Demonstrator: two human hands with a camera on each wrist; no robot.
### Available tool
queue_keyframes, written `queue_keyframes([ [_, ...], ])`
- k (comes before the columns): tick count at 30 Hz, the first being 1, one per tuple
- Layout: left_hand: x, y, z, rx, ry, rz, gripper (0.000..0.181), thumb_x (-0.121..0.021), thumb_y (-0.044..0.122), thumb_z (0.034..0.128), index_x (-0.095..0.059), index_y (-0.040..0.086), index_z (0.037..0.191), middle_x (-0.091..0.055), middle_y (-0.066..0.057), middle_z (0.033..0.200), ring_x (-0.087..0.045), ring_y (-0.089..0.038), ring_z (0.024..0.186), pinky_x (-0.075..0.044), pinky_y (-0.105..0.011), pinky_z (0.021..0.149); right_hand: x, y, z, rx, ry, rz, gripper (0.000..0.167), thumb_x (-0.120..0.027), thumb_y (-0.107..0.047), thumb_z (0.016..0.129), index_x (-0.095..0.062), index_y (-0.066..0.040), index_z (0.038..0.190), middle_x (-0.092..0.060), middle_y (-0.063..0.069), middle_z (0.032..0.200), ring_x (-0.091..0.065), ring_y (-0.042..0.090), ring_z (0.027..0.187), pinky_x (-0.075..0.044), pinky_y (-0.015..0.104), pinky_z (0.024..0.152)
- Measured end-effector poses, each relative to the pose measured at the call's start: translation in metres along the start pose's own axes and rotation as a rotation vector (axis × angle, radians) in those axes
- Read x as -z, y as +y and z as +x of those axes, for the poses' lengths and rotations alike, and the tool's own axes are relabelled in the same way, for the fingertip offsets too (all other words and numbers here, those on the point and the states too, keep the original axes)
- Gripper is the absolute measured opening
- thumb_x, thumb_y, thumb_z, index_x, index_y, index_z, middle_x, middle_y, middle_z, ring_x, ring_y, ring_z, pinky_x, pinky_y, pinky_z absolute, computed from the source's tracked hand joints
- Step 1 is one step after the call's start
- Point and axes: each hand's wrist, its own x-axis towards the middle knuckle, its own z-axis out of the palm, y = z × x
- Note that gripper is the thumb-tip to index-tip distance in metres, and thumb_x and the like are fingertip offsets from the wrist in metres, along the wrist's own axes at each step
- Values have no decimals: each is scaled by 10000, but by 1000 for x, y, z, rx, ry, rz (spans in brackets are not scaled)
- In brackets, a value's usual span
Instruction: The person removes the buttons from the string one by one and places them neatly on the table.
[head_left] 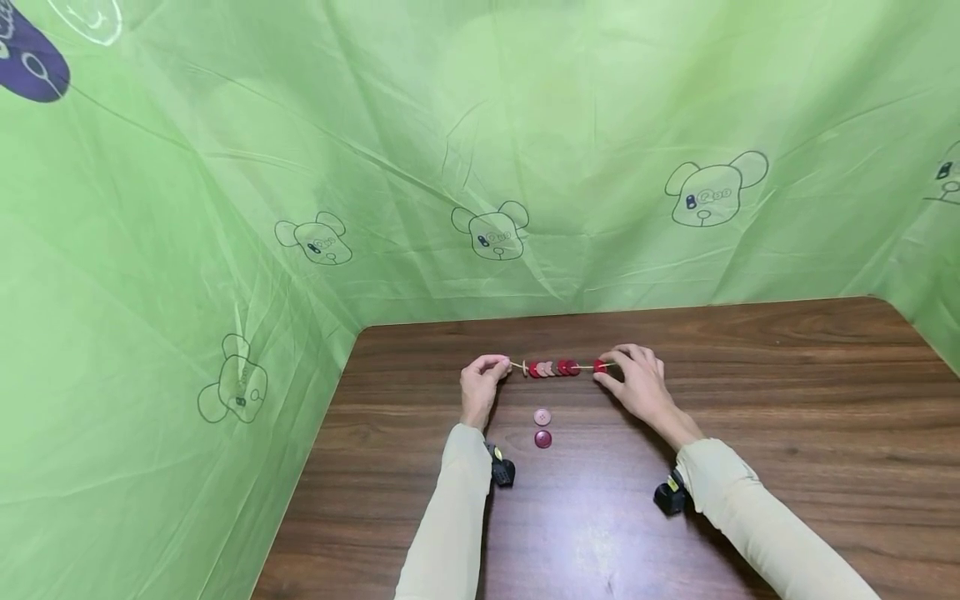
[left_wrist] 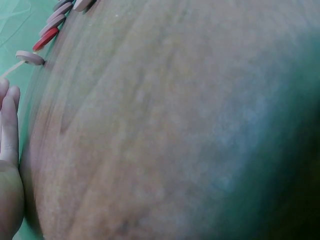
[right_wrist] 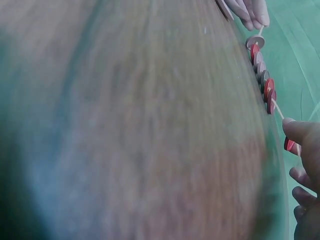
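Observation:
A thin pale cord (head_left: 587,367) runs between the two hands with several red, pink and dark buttons (head_left: 551,368) threaded on it in a row. At the cord's left end the left hand (head_left: 480,387) pinches it between thumb and fingertips, close to a pale button (left_wrist: 30,57) that stands on edge. The right hand (head_left: 639,385) pinches a red button (head_left: 600,366) on the cord, a short stretch away from the row; the right wrist view shows this red button (right_wrist: 289,144) partly hidden behind the thumb.
Two loose buttons, a light pink one (head_left: 542,417) and a dark magenta one (head_left: 543,439), lie on the brown wooden table (head_left: 420,433) between the forearms. Green cloth (head_left: 585,275) printed with bear heads hangs behind and to the left of the table.

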Motion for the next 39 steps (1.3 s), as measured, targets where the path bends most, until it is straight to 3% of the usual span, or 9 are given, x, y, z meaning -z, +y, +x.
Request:
queue_keyframes([
  [6,0,-3,1,-13,4,-9,196,-684,12,856,-674,-129,993,-683,-299,930,-689,-344,857,-574,-259,728,2,4,-3,-1,7,-2,297,-757,-272,810,-678,-113,1048,-570,156,1197,-422,394,1149,-297,539,896],
  [13,0,-3,1,-20,-7,-12,199,-686,19,857,-675,-123,995,-682,-299,935,-668,-411,897,-573,-261,735,4,5,-5,6,5,8,289,-752,-274,813,-676,-107,1037,-576,156,1185,-419,401,1148,-293,545,893],
  [22,1,-4,1,-22,-3,0,184,-690,29,856,-686,-105,982,-684,-295,945,-677,-391,889,-583,-332,770,7,8,-6,0,9,4,292,-751,-278,817,-674,-110,1044,-573,159,1190,-419,408,1150,-293,546,881],
  [29,1,-27,14,-17,-4,-17,169,-689,23,856,-694,-91,980,-676,-313,955,-664,-428,905,-583,-372,782,9,11,-7,7,27,1,276,-755,-267,813,-677,-109,1026,-581,161,1170,-429,413,1129,-300,545,860],
  [39,-2,-34,16,-27,49,-15,134,-712,58,846,-715,-48,928,-713,-208,867,-697,-199,757,-581,-257,709,12,14,-7,-23,19,6,297,-749,-264,821,-671,-94,1052,-568,173,1185,-417,423,1147,-292,556,885],
])
